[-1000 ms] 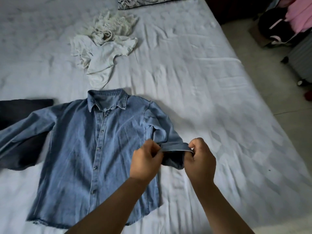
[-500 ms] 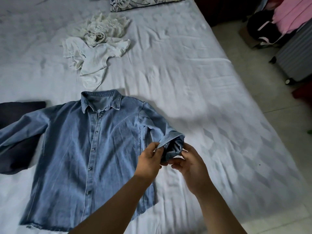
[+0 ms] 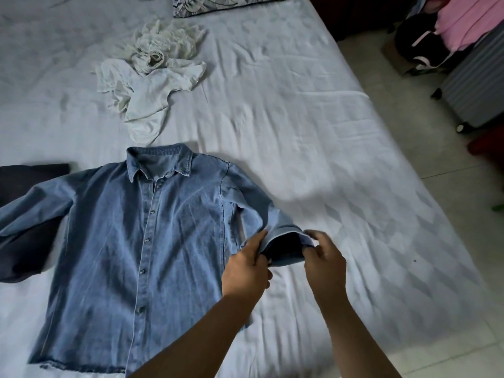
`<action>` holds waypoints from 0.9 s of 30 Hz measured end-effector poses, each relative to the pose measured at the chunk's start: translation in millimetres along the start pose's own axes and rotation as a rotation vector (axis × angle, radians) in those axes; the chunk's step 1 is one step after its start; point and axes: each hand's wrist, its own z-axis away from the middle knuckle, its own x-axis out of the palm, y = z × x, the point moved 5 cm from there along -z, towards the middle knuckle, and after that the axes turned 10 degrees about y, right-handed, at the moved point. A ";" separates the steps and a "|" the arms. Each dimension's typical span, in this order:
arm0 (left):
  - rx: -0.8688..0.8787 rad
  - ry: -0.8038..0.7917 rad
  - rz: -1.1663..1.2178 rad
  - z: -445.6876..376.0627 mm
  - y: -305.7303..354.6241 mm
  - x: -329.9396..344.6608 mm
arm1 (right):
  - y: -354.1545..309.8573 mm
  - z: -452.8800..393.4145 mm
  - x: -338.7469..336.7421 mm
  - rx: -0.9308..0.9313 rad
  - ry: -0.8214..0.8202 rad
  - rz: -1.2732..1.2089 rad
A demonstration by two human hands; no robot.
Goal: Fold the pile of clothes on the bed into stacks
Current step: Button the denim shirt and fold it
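Our left hand (image 3: 246, 268) and right hand (image 3: 324, 259) pinch the denim shirt (image 3: 141, 246) cuff (image 3: 285, 248), fingertips partly hidden in it; the shirt lies buttoned on the bed (image 3: 313, 137). The cuff, bunched earlier, now gapes open.

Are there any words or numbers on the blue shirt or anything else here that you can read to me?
No words, labels or numbers can be read in this picture.
Denim shirt: no tag or brand shows.
White clothes: no print shows.
Patterned pillow: only a leaf pattern, no writing.
Things on the floor by the grey suitcase: no writing shows.
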 end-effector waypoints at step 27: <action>0.506 -0.440 -0.374 10.2 -44.9 57.8 | 94.1 -21.8 -63.9 0.391 0.400 0.055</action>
